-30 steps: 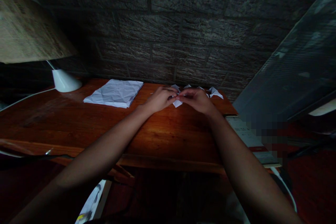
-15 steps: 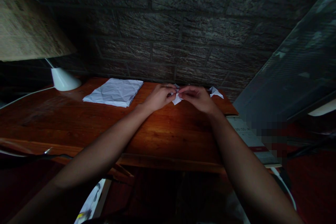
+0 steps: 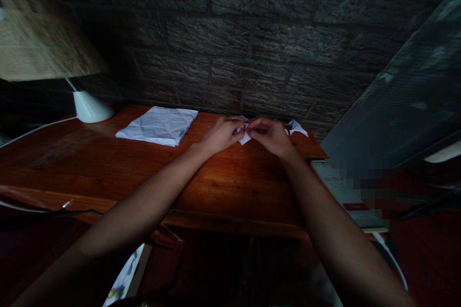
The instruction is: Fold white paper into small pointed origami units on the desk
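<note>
Near the back edge of the wooden table, my left hand [image 3: 224, 134] and my right hand [image 3: 269, 135] meet over a small piece of folded white paper [image 3: 245, 139]. Both pinch it, thumbs and fingertips almost touching at its middle. Its corners show above and below the fingers; the rest is hidden by them. Just right of my right hand lies another folded white paper piece [image 3: 297, 127], with raised points. To the left of my left hand is a stack of creased white paper sheets [image 3: 157, 125].
A lamp with a white base [image 3: 91, 108] and woven shade [image 3: 43, 38] stands at the left of the wooden table [image 3: 226, 192]. Behind is a dark brick wall [image 3: 216, 33]. A grey panel [image 3: 392, 81] leans at the right, near a pale box [image 3: 338, 187].
The view has shifted very slightly. Both hands stay on the folded paper, the right fingertips moved a little against it.
</note>
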Motion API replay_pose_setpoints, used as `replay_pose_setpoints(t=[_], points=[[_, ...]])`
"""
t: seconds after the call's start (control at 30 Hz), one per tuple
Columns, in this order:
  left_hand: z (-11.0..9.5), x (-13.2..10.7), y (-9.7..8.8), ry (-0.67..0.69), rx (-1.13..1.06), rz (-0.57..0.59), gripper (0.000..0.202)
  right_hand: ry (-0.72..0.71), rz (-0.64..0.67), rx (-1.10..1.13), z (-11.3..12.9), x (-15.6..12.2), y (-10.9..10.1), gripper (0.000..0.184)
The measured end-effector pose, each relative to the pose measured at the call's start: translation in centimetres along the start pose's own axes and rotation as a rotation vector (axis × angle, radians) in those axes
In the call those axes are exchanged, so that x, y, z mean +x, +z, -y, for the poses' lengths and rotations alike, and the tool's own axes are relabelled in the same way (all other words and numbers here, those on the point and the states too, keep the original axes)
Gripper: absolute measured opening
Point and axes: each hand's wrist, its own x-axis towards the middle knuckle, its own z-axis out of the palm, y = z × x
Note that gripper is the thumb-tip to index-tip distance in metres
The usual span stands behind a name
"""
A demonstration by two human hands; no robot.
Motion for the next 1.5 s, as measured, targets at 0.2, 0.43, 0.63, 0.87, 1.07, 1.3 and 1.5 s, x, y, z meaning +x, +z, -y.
replay_pose_setpoints(t=[0.2, 0.43, 0.63, 0.87, 1.07, 1.3, 1.5], points=[[-0.1, 0.0, 0.4, -0.004, -0.059, -0.061, 0.007, 0.014, -0.070, -0.033, -0.1, 0.0, 0.3, 0.023], [-0.3, -0.1, 0.7, -0.066, -0.134, -0.113, 0.007, -0.008, -0.095, -0.051, 0.1, 0.0, 0.5, 0.024], [-0.3, 0.0, 0.6, -0.098, -0.165, -0.133, 0.007, 0.002, -0.028, -0.017, 0.1, 0.1, 0.1, 0.024], [-0.3, 0.0, 0.6, -0.105, -0.195, -0.140, 0.006, 0.000, -0.016, -0.016, 0.2, 0.1, -0.2, 0.025], [-0.4, -0.1, 0.6, -0.110, -0.195, -0.150, 0.007, -0.014, -0.015, 0.007, 0.2, 0.1, -0.2, 0.025], [-0.5, -0.1, 0.7, -0.128, -0.201, -0.190, 0.006, 0.023, 0.031, 0.036, 0.4, 0.0, -0.6, 0.033], [-0.6, -0.1, 0.7, -0.131, -0.159, -0.170, 0.007, 0.036, 0.027, 0.064, 0.0, 0.2, -0.7, 0.032]])
